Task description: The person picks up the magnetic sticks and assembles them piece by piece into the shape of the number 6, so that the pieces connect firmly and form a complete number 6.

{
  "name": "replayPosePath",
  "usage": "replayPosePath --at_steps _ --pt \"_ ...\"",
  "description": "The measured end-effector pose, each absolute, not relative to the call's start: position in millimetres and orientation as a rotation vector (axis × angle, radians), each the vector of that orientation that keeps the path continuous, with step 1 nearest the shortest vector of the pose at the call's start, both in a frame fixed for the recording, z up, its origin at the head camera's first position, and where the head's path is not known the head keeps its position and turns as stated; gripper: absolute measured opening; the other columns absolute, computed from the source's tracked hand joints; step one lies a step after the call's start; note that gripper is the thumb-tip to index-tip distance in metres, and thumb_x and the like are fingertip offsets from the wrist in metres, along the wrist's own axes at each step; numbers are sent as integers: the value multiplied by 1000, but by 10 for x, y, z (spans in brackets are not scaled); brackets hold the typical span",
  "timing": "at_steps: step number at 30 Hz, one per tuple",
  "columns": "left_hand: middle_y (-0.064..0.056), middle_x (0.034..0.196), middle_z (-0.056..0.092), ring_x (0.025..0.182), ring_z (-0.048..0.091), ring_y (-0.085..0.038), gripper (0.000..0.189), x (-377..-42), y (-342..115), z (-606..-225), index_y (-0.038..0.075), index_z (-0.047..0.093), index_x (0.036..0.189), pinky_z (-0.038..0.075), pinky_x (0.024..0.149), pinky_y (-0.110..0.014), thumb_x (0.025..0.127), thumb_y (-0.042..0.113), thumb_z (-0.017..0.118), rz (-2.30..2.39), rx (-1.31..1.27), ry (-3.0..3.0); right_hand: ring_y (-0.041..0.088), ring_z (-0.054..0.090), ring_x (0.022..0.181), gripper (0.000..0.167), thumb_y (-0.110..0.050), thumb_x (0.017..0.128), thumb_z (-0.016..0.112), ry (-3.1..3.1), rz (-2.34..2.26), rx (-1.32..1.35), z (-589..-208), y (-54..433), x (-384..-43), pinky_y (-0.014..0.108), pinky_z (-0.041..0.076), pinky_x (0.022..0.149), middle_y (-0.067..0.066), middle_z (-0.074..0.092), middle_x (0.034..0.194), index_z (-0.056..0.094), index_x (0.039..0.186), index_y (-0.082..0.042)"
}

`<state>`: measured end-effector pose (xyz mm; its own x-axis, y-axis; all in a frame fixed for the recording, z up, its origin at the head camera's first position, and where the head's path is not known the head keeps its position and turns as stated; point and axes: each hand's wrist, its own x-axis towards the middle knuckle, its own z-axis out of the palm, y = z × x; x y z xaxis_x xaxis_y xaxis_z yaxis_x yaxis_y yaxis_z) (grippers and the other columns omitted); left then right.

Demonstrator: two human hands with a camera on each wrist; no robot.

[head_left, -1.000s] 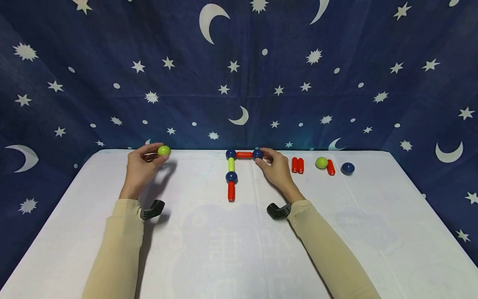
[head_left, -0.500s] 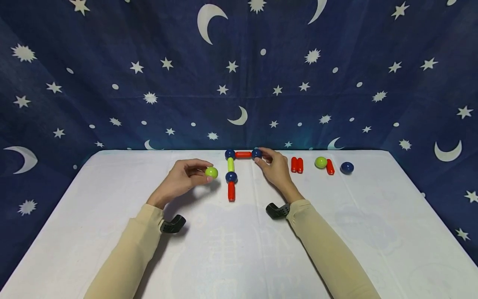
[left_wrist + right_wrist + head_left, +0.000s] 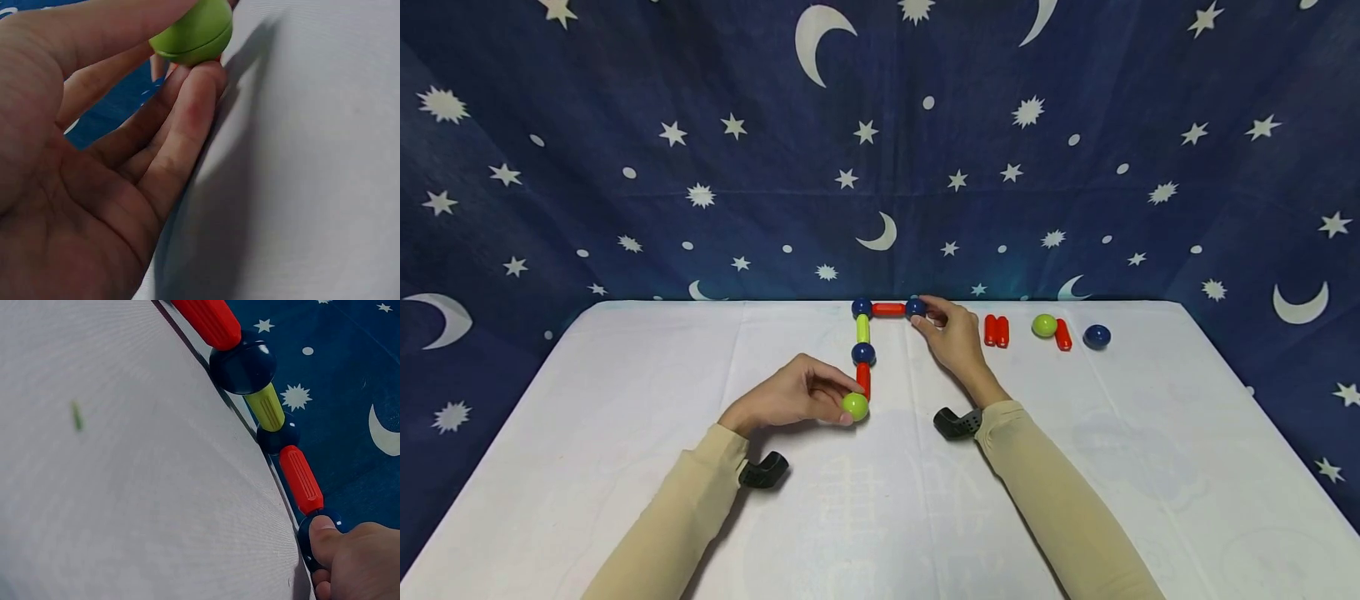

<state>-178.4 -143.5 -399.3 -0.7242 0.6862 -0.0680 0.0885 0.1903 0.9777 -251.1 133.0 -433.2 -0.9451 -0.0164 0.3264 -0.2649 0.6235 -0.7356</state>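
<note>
My left hand (image 3: pixel 801 396) pinches a green ball (image 3: pixel 854 407) between thumb and fingers, right at the near end of a red rod (image 3: pixel 863 380). That rod runs back to a blue ball (image 3: pixel 863 354), then a yellow-green rod (image 3: pixel 863 329) and a corner blue ball (image 3: pixel 862 308). From the corner a second red rod (image 3: pixel 889 309) goes right to another blue ball (image 3: pixel 915 307). My right hand (image 3: pixel 957 337) pinches this last ball. In the left wrist view the green ball (image 3: pixel 199 34) shows a seam; the right wrist view has the thumb on the end blue ball (image 3: pixel 306 534).
To the right on the white tablecloth (image 3: pixel 1037 467) lie two red rods (image 3: pixel 997 331) side by side, a green ball (image 3: pixel 1044 326) beside a red rod (image 3: pixel 1063 335), and a blue ball (image 3: pixel 1097 337). A dark blue curtain (image 3: pixel 760 150) with moons and stars hangs behind the table.
My left hand has carried the green ball from the far left, rightward and nearer, to the near end of the red rod. My right hand has stayed on its blue ball.
</note>
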Motion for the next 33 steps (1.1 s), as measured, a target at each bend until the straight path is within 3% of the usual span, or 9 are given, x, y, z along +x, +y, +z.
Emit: replayPosePath --at_steps 33 --pt "-8 91 68 77 60 -20 38 -1745 -1309 -4055 2 76 109 51 66 -23 74 4 90 1505 797 2171 29 62 100 42 -17 94 75 -2601 1249 198 -4309 1322 -2494 41 53 92 16 71 114 67 134 -7"
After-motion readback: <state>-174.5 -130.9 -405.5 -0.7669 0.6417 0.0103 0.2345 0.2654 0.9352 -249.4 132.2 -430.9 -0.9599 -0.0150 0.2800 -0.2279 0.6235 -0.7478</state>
